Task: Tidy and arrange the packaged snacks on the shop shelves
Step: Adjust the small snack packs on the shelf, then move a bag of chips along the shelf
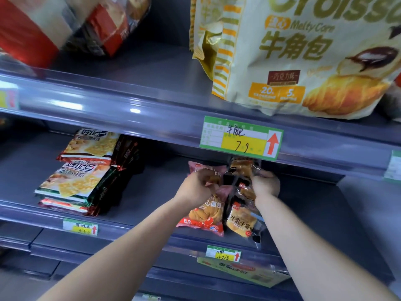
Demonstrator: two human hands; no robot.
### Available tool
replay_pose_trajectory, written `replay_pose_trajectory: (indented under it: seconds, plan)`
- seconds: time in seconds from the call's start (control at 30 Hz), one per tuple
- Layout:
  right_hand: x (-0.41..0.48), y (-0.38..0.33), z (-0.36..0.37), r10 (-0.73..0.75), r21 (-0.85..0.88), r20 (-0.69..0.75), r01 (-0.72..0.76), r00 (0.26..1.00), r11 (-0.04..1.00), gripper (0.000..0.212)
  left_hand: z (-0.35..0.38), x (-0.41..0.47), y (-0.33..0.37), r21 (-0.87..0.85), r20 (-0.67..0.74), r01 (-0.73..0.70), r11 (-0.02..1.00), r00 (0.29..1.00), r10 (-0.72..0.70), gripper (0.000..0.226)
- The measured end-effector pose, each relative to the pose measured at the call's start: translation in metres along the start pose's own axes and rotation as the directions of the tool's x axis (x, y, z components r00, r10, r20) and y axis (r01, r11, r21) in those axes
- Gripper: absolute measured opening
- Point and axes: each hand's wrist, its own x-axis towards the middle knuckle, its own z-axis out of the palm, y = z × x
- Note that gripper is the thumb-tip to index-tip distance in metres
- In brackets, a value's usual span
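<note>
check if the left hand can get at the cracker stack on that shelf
Probably yes: bare shelf lies between the left hand and the cracker stack, though it holds a pink bread pack.

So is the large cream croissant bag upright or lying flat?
Upright: the cream croissant bag stands on its bottom edge, front facing out.

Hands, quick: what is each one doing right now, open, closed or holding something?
Left hand: closed, gripping the pink bread packet.
Right hand: closed, gripping the dark bread packet beside it.
</note>
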Motion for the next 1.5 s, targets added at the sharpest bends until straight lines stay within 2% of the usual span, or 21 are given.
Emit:
replay_pose_trajectory:
  seconds: [0.17,0.27,0.4,0.57,0.67,0.83,1.0,1.27,1.4,1.5]
  plan:
    - [-0.055,-0.002,-0.002,-0.157,-0.187,0.161,0.186,0.974,0.965,0.020,-0.028,-0.028,-0.012,0.246,0.034,-0.017,0.969,0.999,0.009,0.041]
    - [-0.093,0.000,0.001,-0.191,-0.331,0.342,0.308,0.920,0.892,0.026,-0.053,-0.052,-0.019,0.353,0.020,-0.035,0.935,0.999,0.030,0.029]
    - [-0.151,0.000,0.008,-0.200,-0.419,0.484,0.426,0.852,0.802,0.017,-0.095,-0.094,-0.028,0.435,-0.007,-0.029,0.900,0.999,0.036,0.025]
    - [-0.230,-0.007,0.025,-0.237,-0.455,0.632,0.601,0.738,0.657,0.022,-0.159,-0.150,-0.039,0.551,-0.100,0.032,0.834,0.995,0.027,0.025]
    - [-0.280,-0.017,0.036,-0.275,-0.476,0.695,0.712,0.664,0.516,0.026,-0.197,-0.189,-0.046,0.665,-0.198,0.117,0.738,0.980,0.023,0.028]
    - [-0.366,-0.036,0.054,-0.399,-0.354,0.742,0.820,0.539,0.449,0.030,-0.251,-0.254,-0.060,0.755,-0.350,0.213,0.620,0.931,0.106,0.026]
    - [-0.433,-0.049,0.074,-0.555,-0.186,0.728,0.896,0.402,0.404,0.029,-0.305,-0.310,-0.059,0.728,-0.484,0.295,0.619,0.860,0.160,0.032]
    - [-0.498,-0.076,0.116,-0.671,0.051,0.692,0.908,0.268,0.415,0.027,-0.370,-0.360,-0.052,0.636,-0.667,0.400,0.660,0.714,0.210,0.037]
    - [-0.507,-0.105,0.145,-0.685,0.120,0.697,0.907,0.212,0.403,0.026,-0.396,-0.355,-0.053,0.611,-0.697,0.425,0.668,0.689,0.199,0.037]
    - [-0.502,-0.140,0.173,-0.711,0.145,0.672,0.905,0.207,0.400,0.026,-0.417,-0.336,-0.050,0.634,-0.692,0.438,0.637,0.688,0.216,0.034]
